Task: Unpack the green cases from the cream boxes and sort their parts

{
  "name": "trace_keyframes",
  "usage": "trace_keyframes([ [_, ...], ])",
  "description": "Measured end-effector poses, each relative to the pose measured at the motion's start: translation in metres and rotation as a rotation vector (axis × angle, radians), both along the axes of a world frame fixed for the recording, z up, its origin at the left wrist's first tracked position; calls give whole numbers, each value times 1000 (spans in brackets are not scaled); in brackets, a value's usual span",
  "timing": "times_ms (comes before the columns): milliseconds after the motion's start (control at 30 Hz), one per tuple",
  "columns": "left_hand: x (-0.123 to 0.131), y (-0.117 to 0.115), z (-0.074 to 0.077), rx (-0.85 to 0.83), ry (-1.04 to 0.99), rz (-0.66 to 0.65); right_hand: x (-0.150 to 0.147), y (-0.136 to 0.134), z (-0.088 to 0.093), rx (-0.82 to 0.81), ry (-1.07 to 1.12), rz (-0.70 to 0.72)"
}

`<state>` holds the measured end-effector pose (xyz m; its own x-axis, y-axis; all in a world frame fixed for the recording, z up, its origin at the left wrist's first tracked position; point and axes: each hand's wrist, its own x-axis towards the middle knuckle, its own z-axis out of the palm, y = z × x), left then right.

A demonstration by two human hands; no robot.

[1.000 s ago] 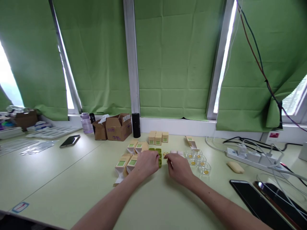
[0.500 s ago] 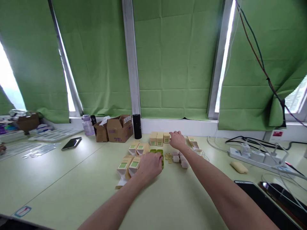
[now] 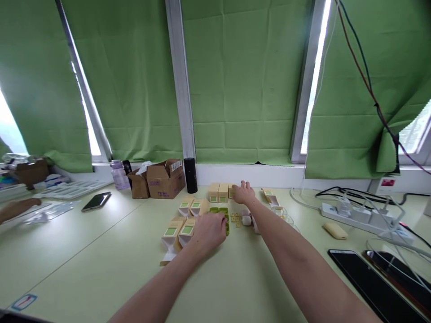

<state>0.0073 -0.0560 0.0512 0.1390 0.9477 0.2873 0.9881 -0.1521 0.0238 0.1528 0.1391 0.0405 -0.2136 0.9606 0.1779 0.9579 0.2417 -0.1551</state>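
Observation:
My left hand rests curled on the table against a small green tray, beside open beige cartons with green labels. My right hand is stretched far forward, fingers around the rightmost of three upright beige boxes near the window sill. Small yellow pieces and pale round caps lie between the hands. My right forearm hides most of the clear cups.
Brown cardboard boxes, a black cylinder and a bottle stand at the back left. A phone lies left. A power strip with cables, a yellow case and two dark phones are at right. Another person's hand shows at far left.
My right hand left the pieces by the left hand and reached forward to the row of upright boxes. The left hand stayed put. Another person's hand appeared at the left edge.

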Motion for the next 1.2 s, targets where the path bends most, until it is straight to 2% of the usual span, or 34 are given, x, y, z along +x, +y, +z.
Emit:
trace_keyframes([
  [267, 1, -1, 1, -11, -7, 4, -7, -2, -2, 49, 67, 56],
  [433, 1, -4, 3, 10, 4, -7, -1, -10, -4, 73, 157, 35],
  [600, 0, -8, 4, 31, -12, -11, 18, -30, 8, 153, 320, 30],
  [733, -2, -7, 2, 94, -94, -29, 34, -62, 22, 219, 445, 84],
  [833, -4, -3, -1, 145, -187, -65, 45, -97, 22, 223, 502, 161],
  [967, -4, 0, -5, 218, -365, -192, 59, -150, 6, 196, 701, 354],
  [1033, -2, -1, -7, 246, -442, -245, 64, -173, -5, 140, 750, 393],
  [1200, 6, -5, -8, 207, -481, -258, 70, -204, -34, 17, 816, 447],
])
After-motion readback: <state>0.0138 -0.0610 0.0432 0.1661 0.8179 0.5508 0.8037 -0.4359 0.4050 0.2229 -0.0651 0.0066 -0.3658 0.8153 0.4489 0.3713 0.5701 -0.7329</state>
